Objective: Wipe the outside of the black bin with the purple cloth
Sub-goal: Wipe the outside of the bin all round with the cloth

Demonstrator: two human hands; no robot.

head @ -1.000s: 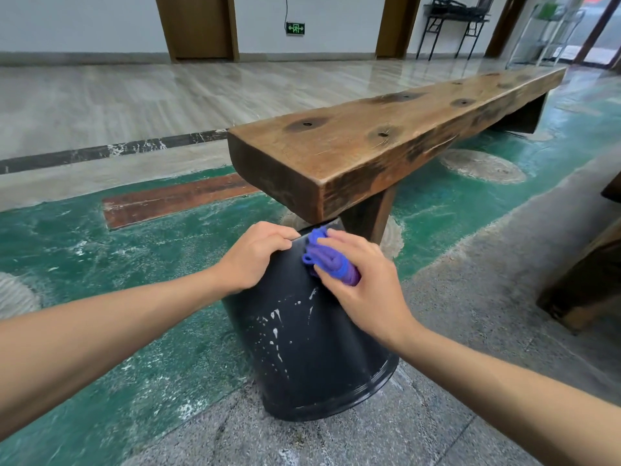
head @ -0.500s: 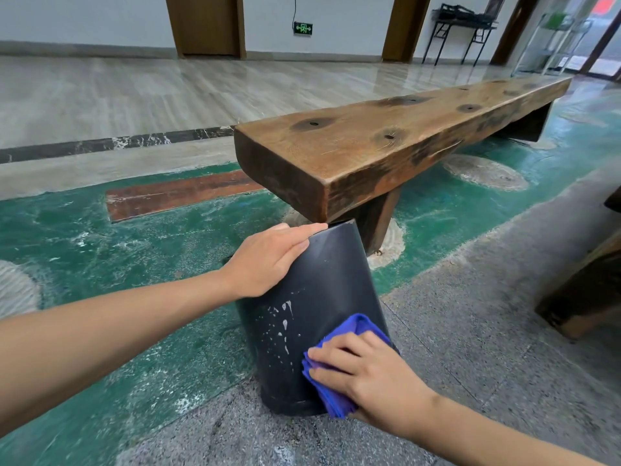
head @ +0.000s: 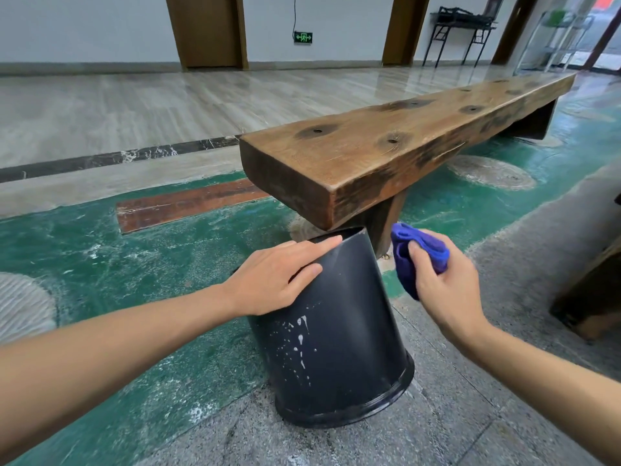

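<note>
1. Head view, against half a second ago: the right hand (head: 443, 284) has lifted off the bin (head: 336, 348). It was low on the bin's near side with the cloth (head: 411, 260) pressed to the wall; now it is up beside the bin's top, apart from it, with the cloth bunched in its grip.
2. The left hand (head: 279, 277) has stayed at the bin's upper edge, and the bin has not shifted.
3. Left hand: spread, fingers straight and flat, laid on the upper wall of the bin, fingertips reaching the top edge. It holds nothing.
4. Right hand: fingers and thumb curled round the cloth, thumb on the near side; the cloth sticks out above and to the left of the hand.
5. The bin stands upside down, wide rim on the floor (head: 437, 432), under the left hand and left of the right hand. White spatter marks show on its wall below the left hand.
6. The end of a wooden bench (head: 386, 149) overhangs just beyond both hands.
</note>
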